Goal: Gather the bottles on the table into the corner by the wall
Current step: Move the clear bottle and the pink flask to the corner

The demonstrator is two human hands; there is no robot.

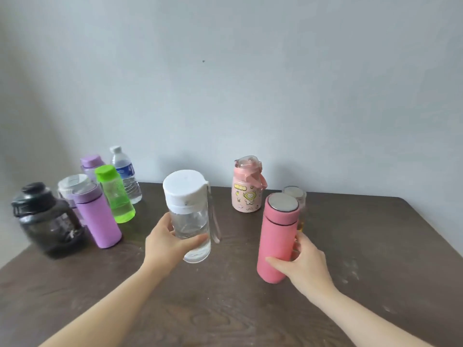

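Note:
My left hand (167, 242) grips a clear bottle with a white lid (188, 211), held near the middle of the dark wooden table (350, 246). My right hand (302, 264) is wrapped around the lower part of a pink flask with a steel top (276, 236), to the right. Behind the flask stands a clear bottle with a silver cap (295, 195), mostly hidden. A pink cartoon bottle (246, 189) stands near the wall. In the left corner are grouped a black jug (47, 221), a purple flask (96, 217), a green bottle (114, 194), a plastic water bottle (125, 174) and others.
The pale wall (225, 83) runs along the table's far edge, and a second wall meets it at the left. A purple-lidded bottle (91, 164) and a clear white-lidded container (72, 184) stand at the back of the corner group.

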